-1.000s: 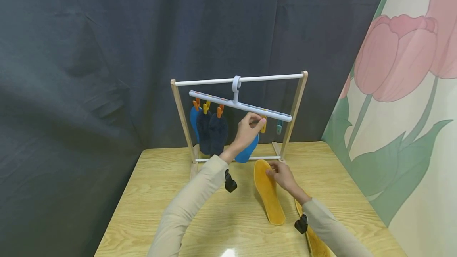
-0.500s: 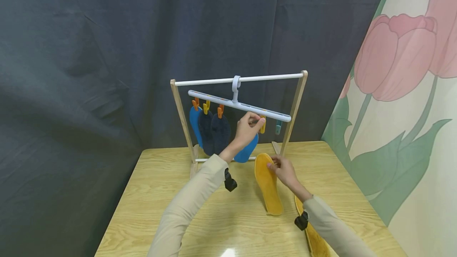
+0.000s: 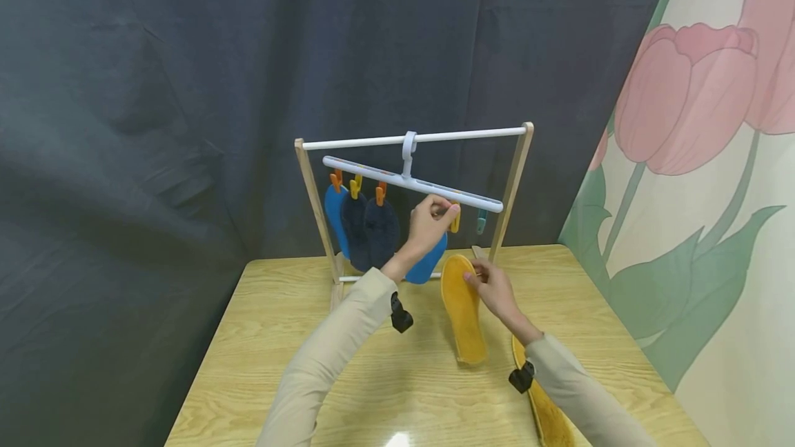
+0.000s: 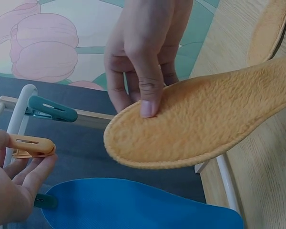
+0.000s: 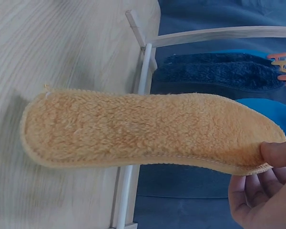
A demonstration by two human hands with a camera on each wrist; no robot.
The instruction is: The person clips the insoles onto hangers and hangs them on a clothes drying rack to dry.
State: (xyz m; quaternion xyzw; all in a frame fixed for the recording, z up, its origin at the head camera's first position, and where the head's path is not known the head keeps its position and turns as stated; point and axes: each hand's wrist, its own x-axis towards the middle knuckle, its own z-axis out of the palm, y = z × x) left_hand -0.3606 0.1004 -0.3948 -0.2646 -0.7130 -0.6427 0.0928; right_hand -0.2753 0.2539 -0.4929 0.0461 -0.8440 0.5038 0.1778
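My left hand (image 3: 428, 226) pinches a yellow clothespin (image 4: 33, 145) that hangs under the right half of the white hanger (image 3: 413, 183). Thumb and fingers squeeze its two ends in the left wrist view. Below it, my right hand (image 3: 495, 290) holds a fuzzy yellow insole (image 3: 463, 309) near its broad end, thumb on the plush face and fingers behind. The insole's narrow end points down toward me. A blue insole (image 4: 133, 202) hangs from a dark green clothespin (image 4: 46, 201) beside my left hand. To the right of the yellow clothespin hangs a teal clothespin (image 3: 482, 222) holding nothing.
The tilted hanger hooks over the rack's white bar (image 3: 354, 143). On its left side hang a blue insole (image 3: 336, 216) and two dark fuzzy insoles (image 3: 381, 232), under orange and yellow clothespins. Another yellow insole (image 3: 549, 412) lies on the wooden table (image 3: 248, 364), partly behind my right sleeve.
My right hand has lifted the yellow insole upward, closer to the yellow clothespin. The left hand stays at the clothespin, while the hanger and its insoles have shifted slightly.
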